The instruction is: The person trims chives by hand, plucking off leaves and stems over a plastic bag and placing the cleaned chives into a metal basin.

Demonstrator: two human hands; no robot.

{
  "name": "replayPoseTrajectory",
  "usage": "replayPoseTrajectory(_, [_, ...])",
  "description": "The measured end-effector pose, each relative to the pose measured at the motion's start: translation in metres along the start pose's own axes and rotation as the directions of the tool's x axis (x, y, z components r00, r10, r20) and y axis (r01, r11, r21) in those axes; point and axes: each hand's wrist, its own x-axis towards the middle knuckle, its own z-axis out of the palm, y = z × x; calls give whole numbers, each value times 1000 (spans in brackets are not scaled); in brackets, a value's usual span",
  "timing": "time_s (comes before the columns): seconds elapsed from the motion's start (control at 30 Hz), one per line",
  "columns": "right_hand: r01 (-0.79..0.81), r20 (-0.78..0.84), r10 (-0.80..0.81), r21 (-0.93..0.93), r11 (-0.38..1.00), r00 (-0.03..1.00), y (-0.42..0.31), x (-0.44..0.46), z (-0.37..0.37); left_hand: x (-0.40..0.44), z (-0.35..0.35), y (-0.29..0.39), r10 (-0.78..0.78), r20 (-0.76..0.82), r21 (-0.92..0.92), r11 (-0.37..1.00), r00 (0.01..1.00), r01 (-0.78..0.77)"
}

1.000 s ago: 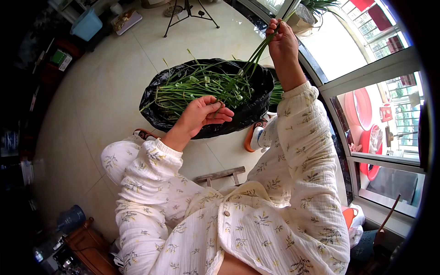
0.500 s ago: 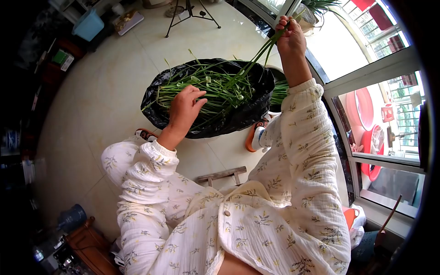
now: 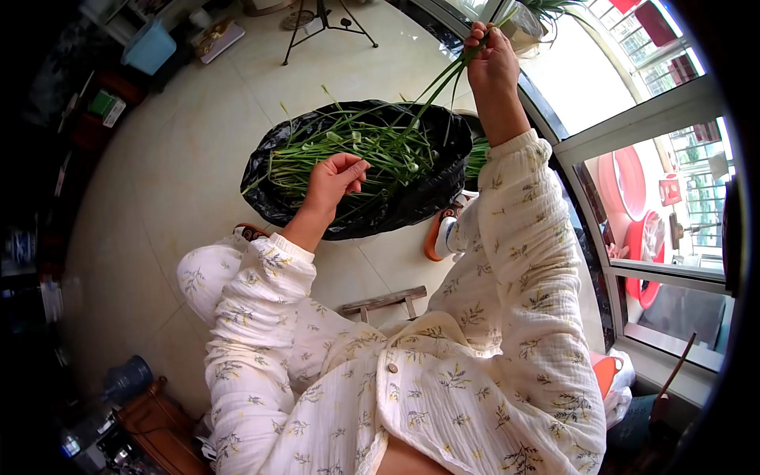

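Note:
Long green stalks (image 3: 368, 145) with pale ends lie heaped in a black plastic bag (image 3: 364, 228) on the floor in front of my legs. My right hand (image 3: 492, 59), raised beyond the bag's right side, is closed round several green stalks (image 3: 446, 77) that hang down and left toward the heap. My left hand (image 3: 336, 184) is over the bag's near part, thumb and fingertips pinched together; what they hold, if anything, is too small to make out.
A small wooden stool (image 3: 383, 302) stands between my legs. Beyond the bag are the feet of a black stand (image 3: 321, 32). Glass doors (image 3: 633, 127) run along the right. A blue bin (image 3: 149, 47) is at the far left, a wooden chair (image 3: 162, 427) at the near left.
My left hand first moved left and opened from its pinch, then came back a little to the right and closed again. My right hand shifted slightly, still holding its stalks.

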Motion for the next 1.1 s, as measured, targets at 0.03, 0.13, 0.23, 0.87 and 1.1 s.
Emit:
replayPoseTrajectory(0.03, [1, -5, -1, 1, 1000, 1000, -1, 1, -2, -1, 1, 1, -49, -33, -93, 995, 998, 46])
replayPoseTrajectory(0.13, [43, -13, -43, 20, 999, 999, -7, 5, -4, -1, -4, -5, -128, -100, -216, 971, 987, 104])
replayPoseTrajectory(0.23, [59, -49, -60, -21, 998, 997, -12, 8, -4, -1, -8, -6, 2, -100, 117, 993, 995, 9])
replayPoseTrajectory(0.87, [40, -16, -40, 33, 999, 999, -1, 4, 2, 0, 7, -12, 149, 38, 231, 961, 988, -153])
replayPoseTrajectory(1.1, [82, -99, -81, 6, 997, 992, -21, 9, -11, -9, -4, -7, -139, -43, -245, 962, 989, 125])
